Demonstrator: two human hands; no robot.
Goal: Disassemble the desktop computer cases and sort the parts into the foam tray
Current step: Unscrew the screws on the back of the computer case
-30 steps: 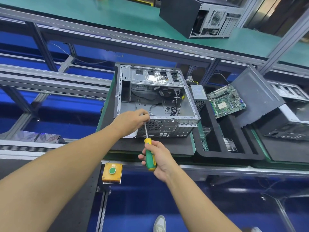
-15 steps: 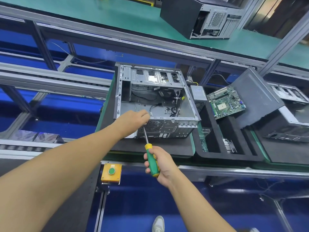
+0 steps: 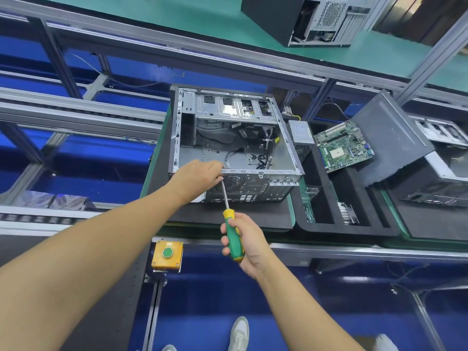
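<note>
Hiding the screwdriver (image 3: 229, 217) tip: left hand (image 3: 200, 177); foam tray (image 3: 354, 230) alongside

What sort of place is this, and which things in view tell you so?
Probably a factory disassembly line for computers: aluminium conveyor rails, an opened desktop case on the bench, and a motherboard lying over a black foam tray.

no legible text in view. pale label on the power supply (image 3: 300, 130), just right of the open case (image 3: 283, 148): print too small to read. motherboard (image 3: 344, 145), further right of the case: markings blurred, unreadable.
</note>
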